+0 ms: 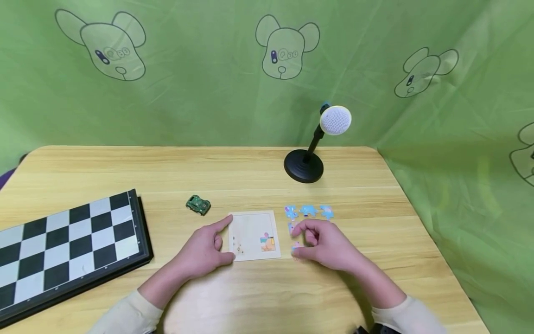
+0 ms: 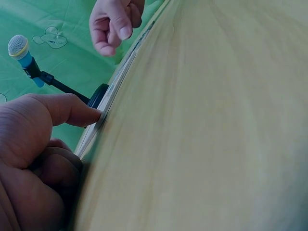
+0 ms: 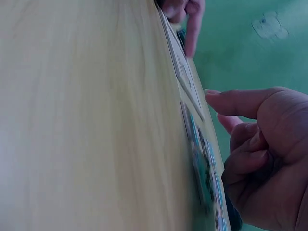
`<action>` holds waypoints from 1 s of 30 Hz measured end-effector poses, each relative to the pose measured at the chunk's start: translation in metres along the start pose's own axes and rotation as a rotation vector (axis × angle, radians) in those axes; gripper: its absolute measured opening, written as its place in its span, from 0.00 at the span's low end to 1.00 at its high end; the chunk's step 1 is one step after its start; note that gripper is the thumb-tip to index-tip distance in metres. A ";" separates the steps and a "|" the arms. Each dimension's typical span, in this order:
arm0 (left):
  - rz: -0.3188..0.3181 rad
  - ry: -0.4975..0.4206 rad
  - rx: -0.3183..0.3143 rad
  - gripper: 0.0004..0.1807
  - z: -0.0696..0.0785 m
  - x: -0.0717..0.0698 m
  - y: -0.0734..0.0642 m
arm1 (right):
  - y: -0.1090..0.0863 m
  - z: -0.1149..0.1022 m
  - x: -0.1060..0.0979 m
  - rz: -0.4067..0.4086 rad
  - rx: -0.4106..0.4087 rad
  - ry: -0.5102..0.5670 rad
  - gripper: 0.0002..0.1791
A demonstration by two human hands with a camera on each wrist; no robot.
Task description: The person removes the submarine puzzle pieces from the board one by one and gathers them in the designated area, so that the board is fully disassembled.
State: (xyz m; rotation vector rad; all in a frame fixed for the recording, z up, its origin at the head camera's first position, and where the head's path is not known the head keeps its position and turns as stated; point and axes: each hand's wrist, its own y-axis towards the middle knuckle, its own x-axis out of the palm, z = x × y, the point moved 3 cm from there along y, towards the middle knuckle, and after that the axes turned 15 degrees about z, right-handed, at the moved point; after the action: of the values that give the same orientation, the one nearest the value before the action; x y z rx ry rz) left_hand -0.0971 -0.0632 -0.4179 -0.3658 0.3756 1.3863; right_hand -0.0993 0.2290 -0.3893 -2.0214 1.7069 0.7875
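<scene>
A white square puzzle board (image 1: 250,227) lies flat on the table. Pink, teal and orange puzzle pieces (image 1: 268,244) sit in its lower right corner. At the board's left edge, my left hand (image 1: 204,248) touches it with the index finger near the top and the thumb near the bottom; the other fingers are curled under. My right hand (image 1: 323,243) hovers over loose puzzle pieces right of the board, thumb and index finger apart, with nothing visible between them. A blue puzzle piece (image 1: 308,210) lies beyond that hand among others; the hand hides some of them.
A black-and-white chessboard (image 1: 68,246) occupies the table's left side. A small green toy car (image 1: 198,204) stands beyond my left hand. Towards the back is a microphone (image 1: 335,120) on a black stand (image 1: 303,166). Green curtains (image 1: 200,102) enclose the back and right.
</scene>
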 end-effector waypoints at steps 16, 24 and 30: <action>0.002 0.003 0.009 0.50 0.000 0.000 0.000 | 0.022 -0.027 0.035 -0.039 -0.025 -0.125 0.16; -0.002 0.004 0.014 0.50 -0.001 0.000 0.001 | 0.030 -0.028 0.039 -0.034 -0.015 -0.136 0.14; 0.000 0.006 0.021 0.50 -0.002 0.000 0.001 | 0.033 -0.028 0.042 -0.076 -0.006 -0.146 0.16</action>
State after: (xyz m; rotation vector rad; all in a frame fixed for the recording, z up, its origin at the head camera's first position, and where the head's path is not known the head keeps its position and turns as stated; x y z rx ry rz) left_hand -0.0982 -0.0639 -0.4202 -0.3526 0.3945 1.3804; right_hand -0.1227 0.1734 -0.3917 -1.9685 1.5395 0.8921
